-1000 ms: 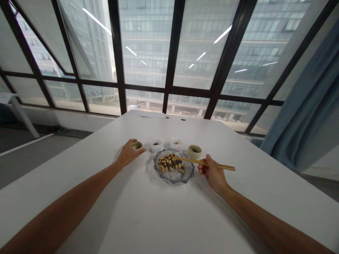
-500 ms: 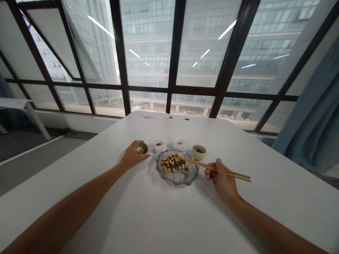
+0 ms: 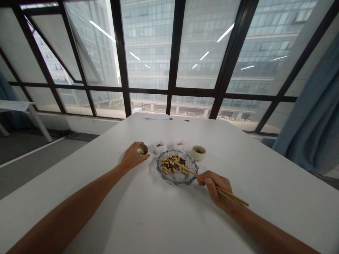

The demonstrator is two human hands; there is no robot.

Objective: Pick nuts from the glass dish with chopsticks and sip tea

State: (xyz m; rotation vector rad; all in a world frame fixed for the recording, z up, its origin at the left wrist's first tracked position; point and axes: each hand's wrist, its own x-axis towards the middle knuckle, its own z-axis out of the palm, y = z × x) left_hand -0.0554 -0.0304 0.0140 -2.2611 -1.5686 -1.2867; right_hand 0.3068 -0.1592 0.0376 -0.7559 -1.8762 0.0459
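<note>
My left hand (image 3: 133, 156) is wrapped round a small brass-coloured cup (image 3: 143, 148), tilted toward me with a few pale nuts inside. My right hand (image 3: 215, 185) grips a pair of wooden chopsticks (image 3: 191, 172). Their tips touch the heap of nuts and dark seeds (image 3: 172, 164) in a clear, scalloped glass dish (image 3: 177, 181). The nuts look like pistachios. Whether the tips pinch a nut is too small to tell.
Behind the dish stand two small white bowls (image 3: 160, 149) with bits in them and a pale green cup (image 3: 198, 153). Papers (image 3: 150, 116) lie at the far end of the white table (image 3: 148, 218). Windows rise beyond, with a blue curtain (image 3: 304, 130) at right.
My right hand has turned and come nearer, swinging the chopsticks to a steeper slant, with their tips further left and lower in the nut heap. My left hand stays at the cup.
</note>
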